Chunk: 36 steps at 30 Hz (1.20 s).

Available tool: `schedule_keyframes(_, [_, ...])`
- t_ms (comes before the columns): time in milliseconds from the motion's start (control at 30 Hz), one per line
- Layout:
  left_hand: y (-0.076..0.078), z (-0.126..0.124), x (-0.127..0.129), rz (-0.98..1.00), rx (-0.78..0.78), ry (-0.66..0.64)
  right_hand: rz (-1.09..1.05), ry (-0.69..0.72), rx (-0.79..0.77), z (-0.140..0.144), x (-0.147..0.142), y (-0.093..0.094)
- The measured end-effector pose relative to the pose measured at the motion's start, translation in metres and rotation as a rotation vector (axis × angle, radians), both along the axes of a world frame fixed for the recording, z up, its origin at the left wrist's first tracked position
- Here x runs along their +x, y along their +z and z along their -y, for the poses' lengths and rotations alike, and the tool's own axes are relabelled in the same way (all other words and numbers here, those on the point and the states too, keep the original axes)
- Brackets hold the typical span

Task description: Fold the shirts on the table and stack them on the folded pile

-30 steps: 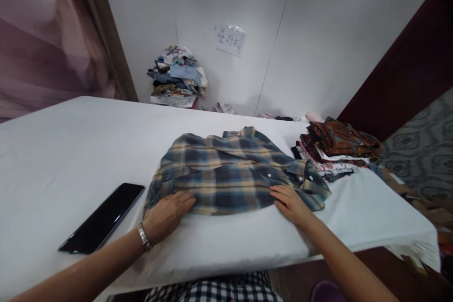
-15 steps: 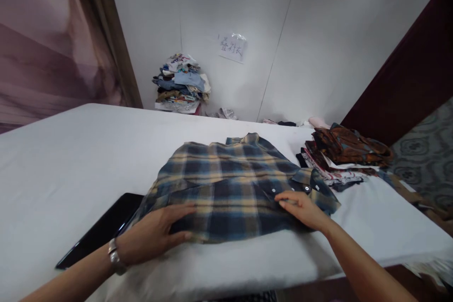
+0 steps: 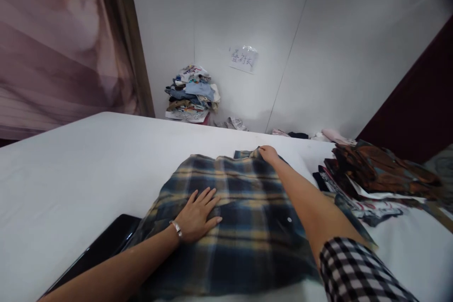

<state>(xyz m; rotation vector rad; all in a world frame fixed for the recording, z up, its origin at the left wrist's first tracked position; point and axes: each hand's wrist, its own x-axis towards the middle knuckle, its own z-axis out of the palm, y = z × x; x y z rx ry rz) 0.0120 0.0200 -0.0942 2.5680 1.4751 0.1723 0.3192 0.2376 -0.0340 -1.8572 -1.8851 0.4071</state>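
Note:
A plaid shirt in navy, tan and blue lies spread over the white table, with a white button showing on its right part. Flat on its left half rests my left hand, fingers spread. My right hand reaches across to the far edge, its fingers closed on the shirt's fabric there; the fingertips are partly hidden. From under the shirt's left side sticks out a glossy black flat board. My right forearm covers part of the shirt's right side.
A stack of folded clothes stands on the table at the right, close to the shirt. Beyond the far edge is a taller clothes pile by the wall. A handwritten paper sign hangs there.
My right hand has moved from the shirt's near right part to its far edge and closed on the cloth. The left hand has slid forward onto the shirt's middle. The view has shifted slightly.

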Motion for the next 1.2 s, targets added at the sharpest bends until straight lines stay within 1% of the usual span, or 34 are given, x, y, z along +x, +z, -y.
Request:
schedule_keyframes(67, [0.000, 0.001, -0.001, 0.007, -0.001, 0.003, 0.060, -0.038, -0.049, -0.018, -0.010, -0.008])
schedule_keyframes(133, [0.000, 0.001, 0.000, 0.011, -0.007, 0.006, 0.114, -0.092, -0.102, -0.028, -0.016, -0.016])
schedule_keyframes(200, [-0.002, 0.001, 0.000, 0.015, -0.016, 0.006, 0.150, -0.135, -0.142, -0.032, -0.016, -0.022])
schedule_keyframes(267, [-0.003, 0.001, 0.000, 0.021, -0.021, 0.004, 0.162, -0.150, -0.156, -0.032, -0.012, -0.024])
schedule_keyframes(367, [-0.003, 0.002, 0.001, 0.038, -0.009, 0.007, 0.139, -0.139, -0.087, -0.027, -0.004, -0.014])
schedule_keyframes(467, [-0.002, 0.002, 0.002, 0.061, 0.009, 0.003, 0.092, -0.135, 0.079, -0.011, 0.005, 0.005])
schedule_keyframes(533, [-0.002, 0.001, 0.002, 0.069, 0.021, 0.005, 0.029, -0.106, 0.241, 0.014, 0.011, 0.016])
schedule_keyframes(567, [-0.001, 0.001, 0.003, 0.070, 0.026, 0.009, -0.026, -0.051, 0.348, 0.032, 0.014, 0.019])
schedule_keyframes(600, [-0.001, 0.001, 0.003, 0.071, 0.029, 0.012, -0.086, 0.036, 0.456, 0.054, 0.018, 0.019])
schedule_keyframes(633, [-0.001, 0.001, 0.003, 0.073, 0.031, 0.012, -0.143, 0.156, 0.557, 0.079, 0.022, 0.018])
schedule_keyframes(667, [-0.001, 0.001, 0.004, 0.076, 0.032, 0.012, -0.173, 0.292, 0.611, 0.108, 0.027, 0.015])
schedule_keyframes(700, [-0.001, 0.001, 0.004, 0.077, 0.032, 0.011, -0.149, 0.421, 0.591, 0.137, 0.031, 0.010])
schedule_keyframes(733, [-0.001, 0.001, 0.005, 0.076, 0.031, 0.010, -0.097, 0.544, 0.502, 0.166, 0.034, 0.006])
schedule_keyframes(767, [-0.001, 0.001, 0.006, 0.075, 0.029, 0.011, -0.049, 0.655, 0.381, 0.192, 0.037, 0.001])
schedule_keyframes(800, [-0.001, 0.001, 0.006, 0.073, 0.029, 0.012, -0.018, 0.727, 0.277, 0.215, 0.039, -0.003])
schedule_keyframes(833, [-0.001, 0.001, 0.007, 0.074, 0.030, 0.015, -0.011, 0.750, 0.205, 0.233, 0.040, -0.005])
schedule_keyframes(867, [0.000, 0.000, 0.007, 0.075, 0.032, 0.017, -0.030, 0.723, 0.178, 0.245, 0.042, -0.007])
schedule_keyframes(900, [0.001, -0.001, 0.007, 0.078, 0.031, 0.020, -0.065, 0.652, 0.189, 0.251, 0.042, -0.008])
schedule_keyframes(933, [0.003, -0.004, 0.006, 0.081, 0.024, 0.020, -0.104, 0.550, 0.217, 0.252, 0.043, -0.008])
schedule_keyframes(1000, [0.010, -0.013, 0.003, 0.095, 0.019, 0.003, -0.159, 0.323, 0.243, 0.244, 0.045, -0.007])
schedule_keyframes(1067, [0.020, -0.026, -0.002, 0.113, 0.097, -0.002, -0.146, 0.142, 0.177, 0.229, 0.046, -0.007])
schedule_keyframes(1133, [0.029, -0.043, -0.009, 0.098, 0.228, 0.036, -0.095, 0.047, 0.037, 0.215, 0.041, -0.007])
schedule_keyframes(1200, [0.034, -0.061, -0.015, 0.029, 0.308, 0.090, -0.042, 0.061, -0.106, 0.207, 0.032, -0.008])
